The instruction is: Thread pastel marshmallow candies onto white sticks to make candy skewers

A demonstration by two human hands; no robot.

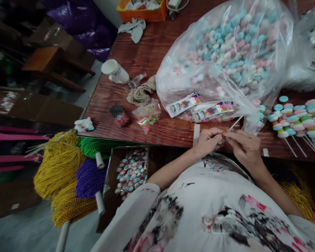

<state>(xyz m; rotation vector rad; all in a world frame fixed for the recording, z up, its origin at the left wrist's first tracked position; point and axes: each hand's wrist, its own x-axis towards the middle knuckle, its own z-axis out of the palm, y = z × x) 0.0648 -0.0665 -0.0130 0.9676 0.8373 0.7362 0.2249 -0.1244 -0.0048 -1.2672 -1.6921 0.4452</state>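
Both my hands meet at the near edge of the wooden table (152,52). My right hand (243,145) pinches a thin white stick (235,123) that points up and to the right. My left hand (208,140) is closed in a pinch at the stick's lower end, on something too small to name. Just beyond them lies a big clear bag of pastel blue, pink and white candies (225,49). Finished candy skewers (299,117) lie in a row on the right.
A white mug (114,71) lies on its side at the left, near a crumpled cloth (141,92) and a small candy packet (147,115). An orange box (143,12) stands at the far edge. A carton of wrapped candies (132,171) and bundles of yellow, green and purple cord (65,168) sit below the table.
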